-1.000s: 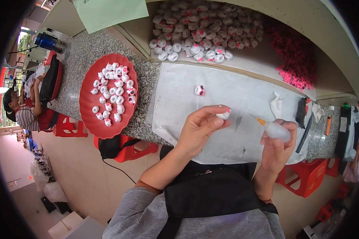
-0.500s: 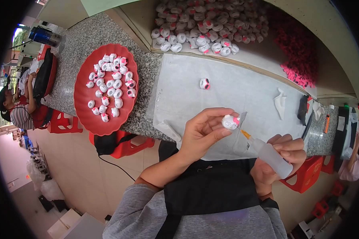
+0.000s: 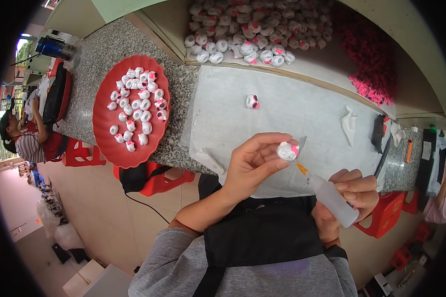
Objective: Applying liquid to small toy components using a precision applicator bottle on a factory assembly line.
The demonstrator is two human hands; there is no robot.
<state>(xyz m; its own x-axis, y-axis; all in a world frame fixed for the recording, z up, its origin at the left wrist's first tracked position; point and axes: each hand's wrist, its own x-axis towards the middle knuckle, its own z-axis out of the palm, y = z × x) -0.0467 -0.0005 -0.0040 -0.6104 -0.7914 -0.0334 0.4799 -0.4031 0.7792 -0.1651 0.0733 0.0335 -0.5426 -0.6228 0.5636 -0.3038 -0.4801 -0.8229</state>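
Note:
My left hand [image 3: 255,166] pinches a small white figurine with a pink bow [image 3: 287,150] between thumb and fingers, held above the near edge of the white sheet [image 3: 292,114]. In my right hand [image 3: 349,195] is a small translucent squeeze bottle [image 3: 332,198], tilted so its orange nozzle tip [image 3: 301,168] points up at the underside of the figurine. One finished white and pink figurine [image 3: 252,101] lies alone on the sheet.
A red round tray [image 3: 134,148] with several white figurines sits on the granite counter at left. A pile of white figurines [image 3: 243,34] and a heap of pink pieces [image 3: 366,59] lie at the back. Another person [image 3: 27,138] sits far left. Red stools stand under the counter.
My left hand has lifted the figurine off the sheet toward me. My right hand has tilted the bottle and brought its nozzle up to the figurine.

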